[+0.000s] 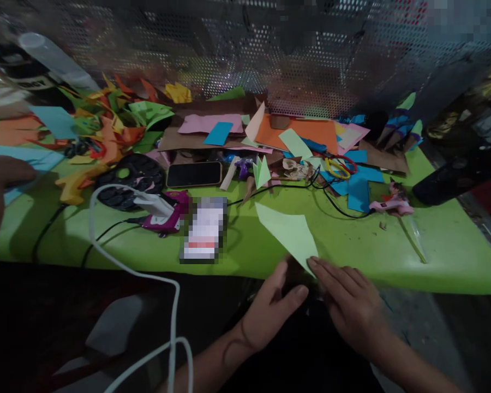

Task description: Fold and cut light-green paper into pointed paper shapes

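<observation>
One pale green sheet of paper (292, 229) lies at the centre of the frame, slanting down to the right, its lowest tip reaching the near edge of the green table (364, 245). At that tip, the fingers of the right hand (355, 305) lie straight and close together, their ends touching the sheet; the thumb is hidden, so I cannot tell whether the paper is pinched. Just beside it, the left hand (276, 305) is cupped with the thumb parted from the fingers, and whether it touches the sheet is unclear.

Left of the sheet stands a lit phone (204, 229), its screen blurred, with a magenta power strip (163, 213) beyond it and a white cable (135, 270) looping down. Above these are a dark phone (194, 174) and a black round tray (118, 191). Right of centre lie scissors (341, 165) with yellow and red handles, near blue paper strips (359, 191). Crumpled orange and green paper (110, 125) fills the upper left, and another person's hand (8, 172) shows at the left edge
</observation>
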Motion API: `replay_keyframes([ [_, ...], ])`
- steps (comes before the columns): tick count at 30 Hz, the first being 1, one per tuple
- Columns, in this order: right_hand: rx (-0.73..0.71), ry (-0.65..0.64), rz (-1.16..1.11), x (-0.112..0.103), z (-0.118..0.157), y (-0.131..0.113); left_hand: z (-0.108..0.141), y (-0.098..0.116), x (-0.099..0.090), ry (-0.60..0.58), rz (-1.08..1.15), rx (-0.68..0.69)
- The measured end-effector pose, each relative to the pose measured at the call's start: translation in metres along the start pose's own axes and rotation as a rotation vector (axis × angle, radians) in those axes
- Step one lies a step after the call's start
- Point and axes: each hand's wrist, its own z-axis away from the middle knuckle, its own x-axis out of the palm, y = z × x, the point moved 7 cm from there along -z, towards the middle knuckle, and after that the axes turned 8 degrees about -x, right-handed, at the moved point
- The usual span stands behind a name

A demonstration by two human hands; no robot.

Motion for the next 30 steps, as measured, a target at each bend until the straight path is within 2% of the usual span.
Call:
replay_keyframes([
  [3,-0.042,-0.069,-0.062,0.0,-0.006,-0.017,-0.013,-0.003,-0.003,0.067,0.021,-0.109],
  [6,-0.086,-0.069,-0.157,-0.012,-0.005,-0.017,-0.025,-0.003,-0.02,0.159,-0.164,-0.189],
  [9,0.017,0.087,-0.128,-0.04,-0.002,0.014,-0.039,0.01,-0.027,-0.016,-0.408,-0.151],
  [11,0.157,0.176,-0.052,-0.056,-0.001,0.045,-0.047,0.026,-0.034,-0.056,-0.596,-0.07],
  [13,0.198,0.191,-0.06,-0.062,-0.005,0.07,-0.054,0.041,-0.036,-0.139,-0.76,0.009],
  [16,0.22,0.077,-0.284,-0.047,-0.012,0.095,-0.065,0.055,-0.033,-0.264,-1.004,0.079],
  [17,0.247,0.033,-0.4,-0.037,-0.013,0.1,-0.07,0.056,-0.031,-0.313,-1.073,0.077],
  [19,0.341,-0.019,-0.591,-0.017,-0.011,0.108,-0.08,0.057,-0.03,-0.338,-1.204,0.05],
  [21,0.433,-0.033,-0.683,0.002,-0.008,0.113,-0.091,0.06,-0.03,-0.231,-1.356,0.063],
  [23,0.484,-0.017,-0.689,0.014,-0.004,0.115,-0.093,0.068,-0.029,0.003,-1.492,0.164],
  [25,0.515,0.01,-0.643,0.019,-0.001,0.117,-0.081,0.074,-0.025,0.232,-1.538,0.283],
  [26,0.526,0.013,-0.607,0.02,0.001,0.118,-0.072,0.071,-0.021,0.287,-1.524,0.318],
  [28,0.537,-0.006,-0.539,0.019,0.004,0.118,-0.053,0.059,-0.014,0.281,-1.478,0.343],
  [30,0.525,-0.044,-0.512,0.018,0.006,0.117,-0.036,0.042,-0.009,0.195,-1.445,0.329],
])
